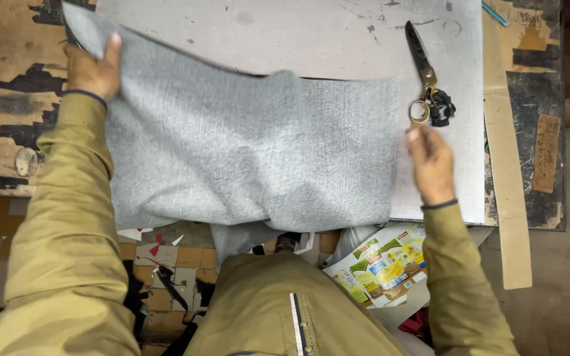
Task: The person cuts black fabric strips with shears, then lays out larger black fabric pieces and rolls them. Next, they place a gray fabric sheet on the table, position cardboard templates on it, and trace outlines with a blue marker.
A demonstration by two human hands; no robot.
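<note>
The left hand [94, 69] is raised at the far left, its arm in a tan sleeve reaching straight out from the near side. Its fingers curl over the far-left corner of a grey cloth [252, 151], with the thumb pointing up against the edge, so it is gripping that corner and lifting it a little off the surface. The right hand [430, 161] is on the right, its forearm coming up from the near right in the same tan sleeve. It sits at the cloth's right edge with the back of the hand toward the camera and the fingers bent; whether it pinches the cloth or only touches the edge cannot be told.

There is one cloth, spread wide between the two hands across the middle of a pale grey board [298, 33], its near edge hanging over the board's near side. One pair of scissors [427, 76] lies on the board just beyond the right hand, blades shut and pointing far, handles near, close to the fingertips but apart from them. One long wooden strip [506, 165] lies at the right of the board, running near to far. Printed paper scraps [380, 267] lie on the floor near the person's right side.
</note>
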